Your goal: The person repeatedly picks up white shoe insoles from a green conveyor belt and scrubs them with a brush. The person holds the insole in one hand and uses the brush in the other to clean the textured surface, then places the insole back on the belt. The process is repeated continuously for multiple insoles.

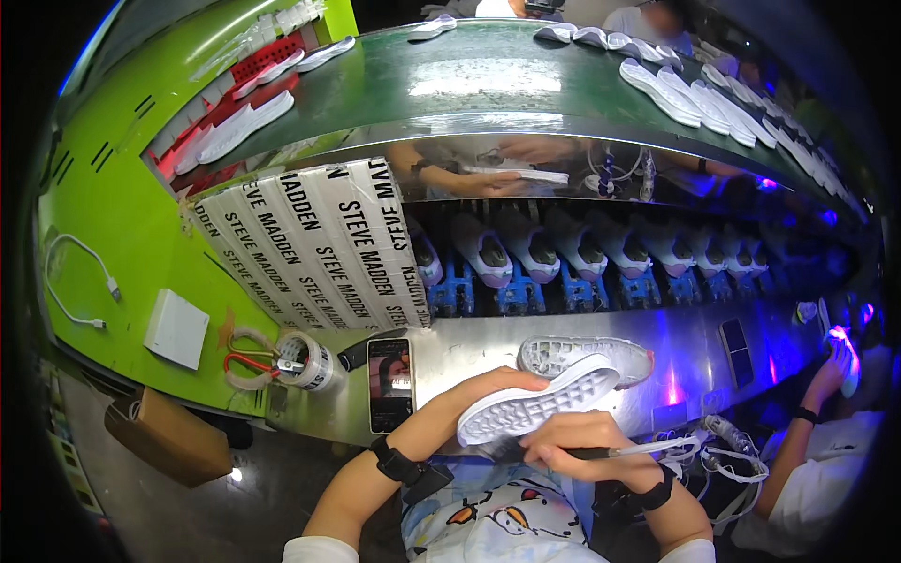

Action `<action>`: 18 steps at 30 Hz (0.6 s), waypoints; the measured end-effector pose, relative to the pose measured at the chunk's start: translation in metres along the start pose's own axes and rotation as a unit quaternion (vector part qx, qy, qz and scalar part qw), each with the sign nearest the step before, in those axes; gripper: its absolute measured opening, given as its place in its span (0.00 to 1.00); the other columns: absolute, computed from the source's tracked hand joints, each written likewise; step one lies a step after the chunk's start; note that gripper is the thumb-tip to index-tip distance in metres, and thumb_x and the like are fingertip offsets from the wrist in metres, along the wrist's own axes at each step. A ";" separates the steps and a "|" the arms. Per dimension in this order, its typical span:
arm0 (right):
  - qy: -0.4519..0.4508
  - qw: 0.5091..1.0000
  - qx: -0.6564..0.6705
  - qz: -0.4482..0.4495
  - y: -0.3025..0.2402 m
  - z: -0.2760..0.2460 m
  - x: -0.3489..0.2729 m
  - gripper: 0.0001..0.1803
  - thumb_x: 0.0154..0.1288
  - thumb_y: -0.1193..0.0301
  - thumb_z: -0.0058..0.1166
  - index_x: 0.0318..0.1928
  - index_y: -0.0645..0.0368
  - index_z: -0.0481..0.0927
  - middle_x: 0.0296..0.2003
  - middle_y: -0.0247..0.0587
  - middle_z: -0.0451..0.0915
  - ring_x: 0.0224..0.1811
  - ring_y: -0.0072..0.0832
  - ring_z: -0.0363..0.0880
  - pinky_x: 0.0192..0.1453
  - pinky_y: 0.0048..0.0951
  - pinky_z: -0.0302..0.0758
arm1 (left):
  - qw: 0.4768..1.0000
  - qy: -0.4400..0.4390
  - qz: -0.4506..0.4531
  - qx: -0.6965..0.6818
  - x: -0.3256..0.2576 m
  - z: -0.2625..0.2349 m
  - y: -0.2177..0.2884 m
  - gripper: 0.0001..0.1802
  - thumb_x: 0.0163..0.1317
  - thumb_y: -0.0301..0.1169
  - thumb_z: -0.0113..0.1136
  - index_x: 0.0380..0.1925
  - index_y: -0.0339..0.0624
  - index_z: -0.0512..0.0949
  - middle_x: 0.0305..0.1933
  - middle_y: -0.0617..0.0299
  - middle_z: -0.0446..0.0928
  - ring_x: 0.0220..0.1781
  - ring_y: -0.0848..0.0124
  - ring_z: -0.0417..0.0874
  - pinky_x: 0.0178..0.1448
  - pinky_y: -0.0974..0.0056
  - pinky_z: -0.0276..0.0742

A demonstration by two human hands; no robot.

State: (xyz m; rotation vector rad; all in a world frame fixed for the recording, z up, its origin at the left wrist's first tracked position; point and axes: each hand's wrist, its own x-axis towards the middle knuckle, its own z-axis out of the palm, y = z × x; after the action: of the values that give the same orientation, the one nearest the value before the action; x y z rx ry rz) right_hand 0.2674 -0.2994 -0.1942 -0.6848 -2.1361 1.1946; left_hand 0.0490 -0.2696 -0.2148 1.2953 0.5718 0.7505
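My left hand (483,389) holds a white shoe sole (540,403) tilted, tread side up, just above the steel ledge. My right hand (582,441) grips a thin pen-like tool (638,450) with a whitish cable, its tip under the sole's near edge. A second white sole (587,355) lies tread up on the ledge right behind the held one. Both wrists wear black bands.
A phone (389,385) lies on the steel ledge (488,342) beside a tape roll (305,361) and red scissors (246,361). Several shoes on blue stands (516,258) fill the lower conveyor level; white soles (676,89) ride the green belt. Another person's hand (840,361) works at right under violet light.
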 end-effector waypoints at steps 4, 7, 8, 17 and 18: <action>-0.028 0.999 -0.025 0.012 0.004 0.002 -0.006 0.06 0.61 0.75 0.55 0.37 0.64 0.81 0.35 0.40 0.80 0.35 0.31 0.80 0.39 0.27 0.76 | 0.985 -0.023 -0.158 -0.071 0.017 -0.016 -0.010 0.17 0.63 0.33 0.55 0.49 0.34 0.77 0.52 0.56 0.74 0.53 0.72 0.75 0.56 0.70 0.69; -0.014 0.985 0.074 0.156 -0.005 -0.013 -0.011 0.06 0.62 0.76 0.52 0.31 0.64 0.82 0.33 0.39 0.80 0.34 0.28 0.80 0.38 0.26 0.76 | 0.931 0.036 -0.341 -0.129 0.032 -0.021 -0.013 0.19 0.59 0.38 0.63 0.41 0.32 0.82 0.34 0.59 0.83 0.34 0.77 0.81 0.39 0.74 0.75; 0.026 0.989 0.070 0.124 -0.004 -0.009 -0.007 0.07 0.62 0.77 0.51 0.32 0.64 0.82 0.32 0.39 0.80 0.33 0.27 0.80 0.37 0.26 0.76 | 0.938 0.037 -0.325 -0.115 0.031 -0.022 -0.014 0.20 0.58 0.39 0.64 0.41 0.32 0.82 0.34 0.58 0.83 0.34 0.77 0.81 0.38 0.74 0.75; 0.286 0.953 0.012 0.097 0.009 -0.004 -0.024 0.09 0.62 0.80 0.47 0.31 0.68 0.82 0.29 0.46 0.82 0.25 0.25 0.82 0.32 0.21 0.77 | 0.931 0.103 -0.221 -0.271 -0.006 -0.008 -0.021 0.21 0.64 0.41 0.58 0.45 0.32 0.79 0.37 0.55 0.82 0.35 0.73 0.83 0.38 0.71 0.78; 0.322 0.943 -0.018 0.082 -0.012 0.013 -0.006 0.09 0.62 0.79 0.47 0.30 0.68 0.82 0.28 0.47 0.82 0.24 0.26 0.81 0.32 0.21 0.77 | 0.926 0.084 -0.187 -0.316 -0.007 -0.006 -0.023 0.26 0.66 0.43 0.52 0.53 0.32 0.73 0.44 0.51 0.81 0.40 0.68 0.85 0.46 0.70 0.80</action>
State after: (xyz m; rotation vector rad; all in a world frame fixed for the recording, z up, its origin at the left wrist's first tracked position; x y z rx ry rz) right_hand 0.2608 -0.3164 -0.1910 -1.1110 -1.5727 0.8502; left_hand 0.0441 -0.2737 -0.2386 0.5063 0.6231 0.6506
